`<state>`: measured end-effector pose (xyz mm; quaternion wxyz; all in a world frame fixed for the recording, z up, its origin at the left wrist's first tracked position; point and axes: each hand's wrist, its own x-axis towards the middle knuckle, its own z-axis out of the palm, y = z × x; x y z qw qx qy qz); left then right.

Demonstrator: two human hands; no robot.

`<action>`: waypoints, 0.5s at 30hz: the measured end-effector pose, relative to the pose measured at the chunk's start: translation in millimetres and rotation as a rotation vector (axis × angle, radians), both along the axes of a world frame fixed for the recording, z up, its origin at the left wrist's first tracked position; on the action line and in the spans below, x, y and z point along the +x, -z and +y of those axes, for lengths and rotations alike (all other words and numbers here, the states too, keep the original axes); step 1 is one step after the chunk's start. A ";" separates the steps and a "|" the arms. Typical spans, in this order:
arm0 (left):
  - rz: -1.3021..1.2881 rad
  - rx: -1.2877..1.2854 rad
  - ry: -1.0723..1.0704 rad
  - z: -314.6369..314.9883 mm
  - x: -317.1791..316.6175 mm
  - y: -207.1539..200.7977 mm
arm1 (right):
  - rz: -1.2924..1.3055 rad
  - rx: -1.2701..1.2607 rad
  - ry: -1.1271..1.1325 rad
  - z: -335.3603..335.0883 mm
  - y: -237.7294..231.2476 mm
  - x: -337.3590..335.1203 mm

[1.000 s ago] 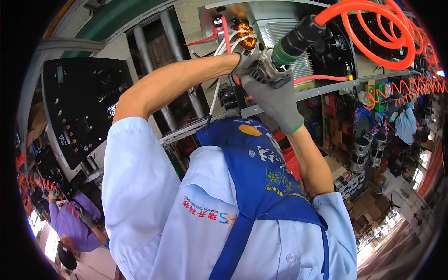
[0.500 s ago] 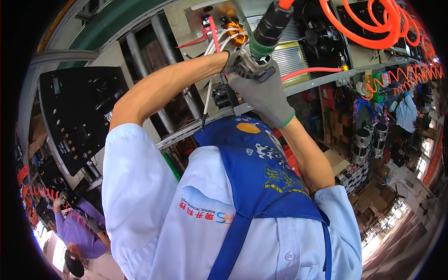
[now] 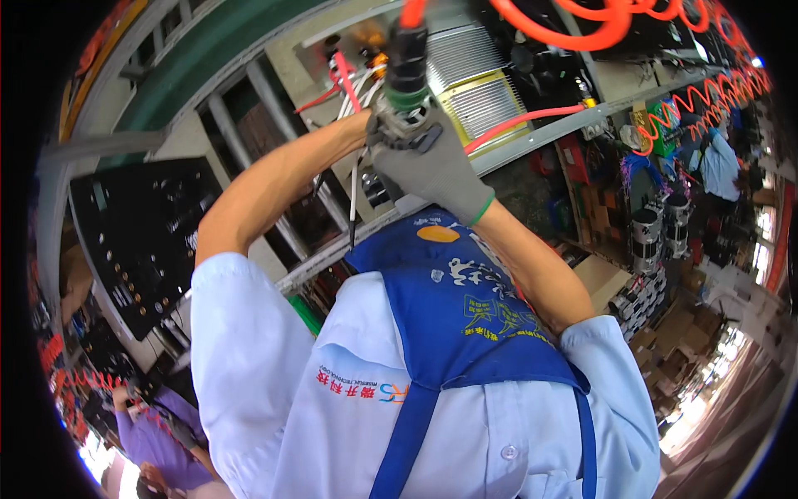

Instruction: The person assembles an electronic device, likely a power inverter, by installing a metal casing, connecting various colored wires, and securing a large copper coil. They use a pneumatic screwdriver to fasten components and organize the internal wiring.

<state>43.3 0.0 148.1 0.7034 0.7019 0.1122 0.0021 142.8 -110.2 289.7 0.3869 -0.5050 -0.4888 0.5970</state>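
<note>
My right hand (image 3: 436, 158), in a grey glove with a green cuff, is closed round the grey lower end of a black-and-green air tool (image 3: 406, 71). The tool stands nearly upright, and an orange hose runs from its top. My left hand (image 3: 374, 131) is beside the tool's lower end, mostly hidden by the tool and the right hand; its fingers do not show. Behind the tool are a copper-wound ring coil (image 3: 378, 65), white wires (image 3: 356, 93) and a red wire (image 3: 345, 81). To the right lies a finned metal heat sink (image 3: 470, 62). The tool's tip is hidden.
A black panel (image 3: 150, 237) with several brass-coloured fittings stands at left, near metal rollers (image 3: 270, 100). Coiled orange hoses (image 3: 573, 37) hang upper right. A pink-red hose (image 3: 524, 125) crosses the bench rail (image 3: 544, 133). Another person in purple (image 3: 158, 441) is at lower left.
The view has shifted, carrying the bench things leftward. Both hands and the air tool have moved left, closer to the coil and covering part of it. The tool leans less.
</note>
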 end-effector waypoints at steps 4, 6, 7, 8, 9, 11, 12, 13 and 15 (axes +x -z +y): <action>0.048 0.096 0.105 1.0 7.5 -22.1 | -0.165 0.107 0.040 -2.3 12.6 9.4; 0.089 0.148 0.160 -1.4 5.6 -37.0 | -0.254 0.067 0.030 -6.8 -4.0 12.8; 0.115 0.173 0.187 -2.7 3.7 -47.6 | -0.226 0.033 0.049 -10.4 -14.4 14.0; 0.131 0.185 0.219 -4.0 3.8 -53.1 | 0.016 0.093 0.091 -14.7 1.3 16.8; 0.144 0.204 0.254 -5.9 6.7 -59.3 | 0.260 0.158 0.123 -17.8 17.8 21.8; 0.190 0.229 0.283 -17.0 -3.7 -68.3 | 0.282 0.170 0.055 -31.2 -21.7 44.7; 0.204 0.242 0.303 -21.2 -3.8 -71.8 | 0.287 0.160 0.019 -36.5 -31.3 70.1; 0.216 0.257 0.318 -25.2 -3.7 -72.4 | 0.292 0.149 -0.015 -45.1 -41.6 98.6; 0.252 0.282 0.319 -33.3 2.4 -76.4 | 0.373 0.148 0.099 -62.1 -46.8 150.0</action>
